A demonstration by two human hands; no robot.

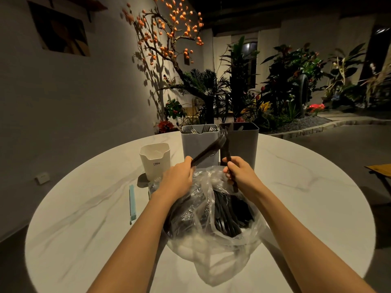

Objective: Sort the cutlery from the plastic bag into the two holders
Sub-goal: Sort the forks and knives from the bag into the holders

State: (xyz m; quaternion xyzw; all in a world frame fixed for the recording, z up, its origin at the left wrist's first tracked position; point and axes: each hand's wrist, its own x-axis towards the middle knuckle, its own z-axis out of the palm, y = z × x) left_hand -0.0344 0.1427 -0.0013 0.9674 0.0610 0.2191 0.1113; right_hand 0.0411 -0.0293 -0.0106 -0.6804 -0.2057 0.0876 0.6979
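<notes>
The left hand [179, 176] is gripping black forks [208, 150] by their handles; the right hand [241, 173] is clamping a dark utensil [229, 163] whose lower end is hiding behind its fingers. Below them a crinkled clear plastic bag [211, 225] is holding black cutlery, blurred together. Toward the surface's far edge a pale grey holder [198, 144] and a dark holder [241, 142] are standing side by side.

Just one head cam, wide-angle, looking forward and down over the round table [296, 208], close above both forearms, with the wall and plants [285, 81] behind.
</notes>
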